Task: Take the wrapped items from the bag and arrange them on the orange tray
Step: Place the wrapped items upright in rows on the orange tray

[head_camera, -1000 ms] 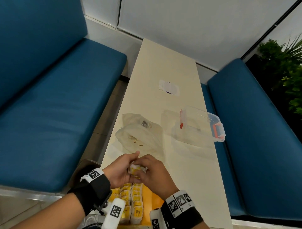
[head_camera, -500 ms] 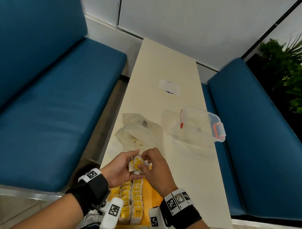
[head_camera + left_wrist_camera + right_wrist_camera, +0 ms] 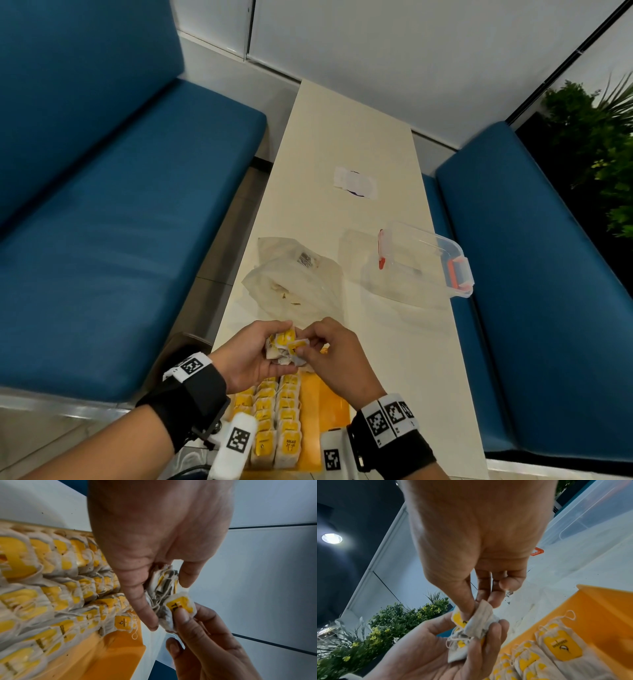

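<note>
Both hands meet just above the far end of the orange tray (image 3: pixel 329 404), which sits at the near end of the long cream table (image 3: pixel 346 137). The left hand (image 3: pixel 250 356) is cupped palm up, its fingers curled round a small bunch of tea bags (image 3: pixel 279 349), white paper packets with yellow tags and loose strings. The bunch lies across the fingers and is held there by the thumb. The right hand (image 3: pixel 337 356) comes in from the other side and pinches a single tea bag (image 3: pixel 180 604) between thumb and forefinger, at the edge of the bunch and still touching it; its other fingers are bent loosely behind. The strings of the bags look tangled together between the two hands.

Below the hands, rows of tea bags (image 3: pixel 274 421) lie flat on the left part of the tray, overlapping one another, tags upward; the right part of the tray is bare orange. Beyond the hands, the crumpled clear bag (image 3: pixel 291 281) rests on the table, near but apart from them. To its right stands a clear plastic box (image 3: pixel 424 263) with orange clips, at the table's right edge. A white sticker (image 3: pixel 354 181) lies farther up the table. Blue benches (image 3: pixel 102 222) flank the table.
</note>
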Motion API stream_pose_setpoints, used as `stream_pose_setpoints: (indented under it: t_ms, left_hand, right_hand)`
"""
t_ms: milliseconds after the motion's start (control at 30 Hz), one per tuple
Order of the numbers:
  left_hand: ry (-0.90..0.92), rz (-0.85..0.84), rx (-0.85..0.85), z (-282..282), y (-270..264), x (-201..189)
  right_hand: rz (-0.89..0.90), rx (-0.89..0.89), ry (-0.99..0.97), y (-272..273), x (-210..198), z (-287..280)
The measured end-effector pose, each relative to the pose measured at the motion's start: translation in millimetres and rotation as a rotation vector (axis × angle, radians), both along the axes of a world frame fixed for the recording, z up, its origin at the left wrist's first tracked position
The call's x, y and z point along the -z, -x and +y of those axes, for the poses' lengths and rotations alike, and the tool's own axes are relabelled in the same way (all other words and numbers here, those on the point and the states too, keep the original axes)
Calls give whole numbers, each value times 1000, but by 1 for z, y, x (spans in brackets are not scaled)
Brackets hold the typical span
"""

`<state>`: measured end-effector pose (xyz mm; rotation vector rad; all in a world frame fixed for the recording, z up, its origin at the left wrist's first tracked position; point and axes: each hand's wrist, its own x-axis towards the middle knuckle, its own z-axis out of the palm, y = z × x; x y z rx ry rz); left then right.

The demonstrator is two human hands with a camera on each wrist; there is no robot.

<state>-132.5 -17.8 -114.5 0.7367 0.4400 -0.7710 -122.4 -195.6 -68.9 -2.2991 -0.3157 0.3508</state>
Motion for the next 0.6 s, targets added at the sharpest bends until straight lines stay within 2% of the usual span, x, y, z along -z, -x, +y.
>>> stream_pose_setpoints:
  t_ms: [133, 233, 400, 600]
  left_hand:
    - [-12, 7, -10, 2, -1, 4]
    - [-17, 11, -18, 6, -1, 5]
    - [-28, 1, -14, 9, -1, 4]
    - [-55, -35, -29, 10, -2, 5]
  right_hand:
    - [-17, 11, -21, -2, -15, -6]
    - [20, 114, -119, -9, -24, -20]
    - [181, 248, -88, -16, -23, -42]
    - [336, 221, 13, -8, -9, -46]
